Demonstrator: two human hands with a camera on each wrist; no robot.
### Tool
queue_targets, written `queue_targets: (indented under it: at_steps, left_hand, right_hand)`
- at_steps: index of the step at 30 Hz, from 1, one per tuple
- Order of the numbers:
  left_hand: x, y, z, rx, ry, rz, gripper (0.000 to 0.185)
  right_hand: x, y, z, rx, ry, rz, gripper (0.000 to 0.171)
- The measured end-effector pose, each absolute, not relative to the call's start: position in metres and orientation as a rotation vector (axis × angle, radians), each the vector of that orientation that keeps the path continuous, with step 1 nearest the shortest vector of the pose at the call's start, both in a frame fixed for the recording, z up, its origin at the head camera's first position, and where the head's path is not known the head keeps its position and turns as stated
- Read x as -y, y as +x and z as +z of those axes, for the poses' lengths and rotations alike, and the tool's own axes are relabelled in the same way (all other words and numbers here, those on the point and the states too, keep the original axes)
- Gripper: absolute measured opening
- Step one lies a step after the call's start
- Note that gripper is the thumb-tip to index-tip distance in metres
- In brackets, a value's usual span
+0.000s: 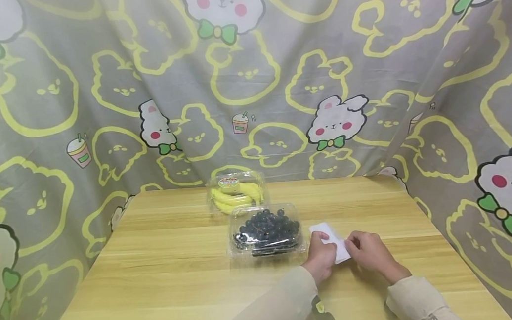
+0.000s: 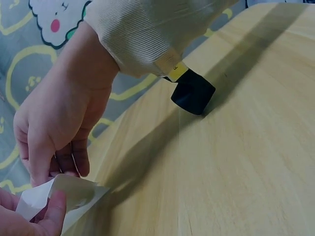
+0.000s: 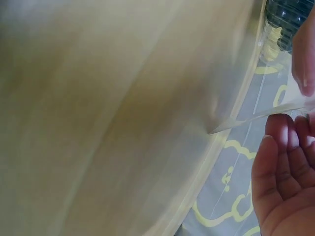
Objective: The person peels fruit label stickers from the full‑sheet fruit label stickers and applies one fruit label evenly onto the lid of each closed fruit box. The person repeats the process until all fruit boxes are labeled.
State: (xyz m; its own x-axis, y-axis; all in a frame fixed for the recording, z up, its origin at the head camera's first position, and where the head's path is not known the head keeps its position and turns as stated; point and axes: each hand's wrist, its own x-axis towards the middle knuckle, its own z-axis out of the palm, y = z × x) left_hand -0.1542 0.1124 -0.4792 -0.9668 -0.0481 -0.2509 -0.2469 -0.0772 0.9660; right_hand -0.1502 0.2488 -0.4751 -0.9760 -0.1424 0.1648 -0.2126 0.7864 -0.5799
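Note:
A folded white sheet of paper [image 1: 340, 246] lies between both hands, low over the table. My left hand [image 1: 321, 257] grips it from the left, thumb lying on its upper face. At the paper's right edge, my right hand [image 1: 371, 253] pinches with thumb and fingertips. The left wrist view shows the paper [image 2: 78, 196] bent, with a raised fold near the right hand [image 2: 64, 113]. Seen thin and edge-on in the right wrist view, the paper [image 3: 261, 115] runs over the right fingers [image 3: 283, 152]. Left of my hands stands a clear plastic box of dark grapes [image 1: 267, 228].
Behind the grapes is another clear box holding bananas [image 1: 236, 196], with a round label on its lid. Both boxes stand on the wooden table [image 1: 165, 265]. A patterned curtain [image 1: 250, 81] hangs around the table's back and sides. A black device [image 2: 194, 93] sits under the right cuff.

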Motion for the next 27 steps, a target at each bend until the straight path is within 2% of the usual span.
queue_targets:
  at_steps: [27]
  left_hand:
    - [-0.111,-0.151,-0.479,-2.091,-0.359,2.146,0.038]
  right_hand:
    - [-0.269,-0.157,-0.472,2.885,0.172,0.946,0.013]
